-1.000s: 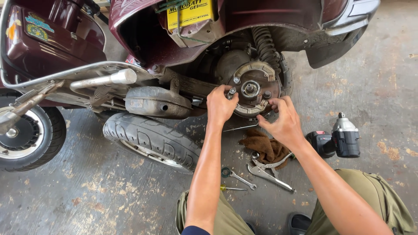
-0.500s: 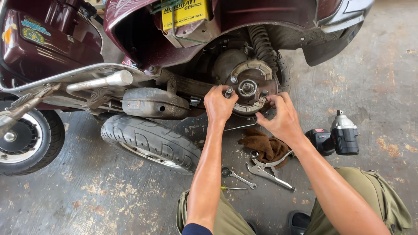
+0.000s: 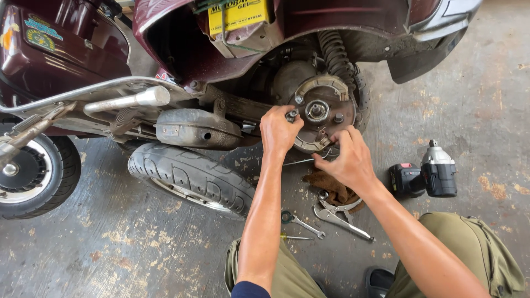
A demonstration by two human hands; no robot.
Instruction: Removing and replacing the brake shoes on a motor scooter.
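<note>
A maroon scooter (image 3: 83,49) stands with its rear wheel taken off. The bare brake hub (image 3: 324,112), with brake shoes and centre axle, faces me. My left hand (image 3: 280,129) grips the left edge of the brake shoe at a small bolt. My right hand (image 3: 345,157) pinches the lower edge of the brake shoe, fingers curled on it. The removed tyre (image 3: 190,177) lies flat on the concrete under the muffler (image 3: 196,128).
A cordless impact wrench (image 3: 425,175) lies at the right. A brown rag (image 3: 334,187), pliers (image 3: 338,216) and a small spanner (image 3: 301,222) lie in front of my knees. A yellow battery (image 3: 237,16) sits in the body. Another wheel (image 3: 30,171) is at far left.
My view has shifted a little. Both hands have stayed on the brake shoes, and my right hand has slid slightly lower and to the left along the shoe's edge.
</note>
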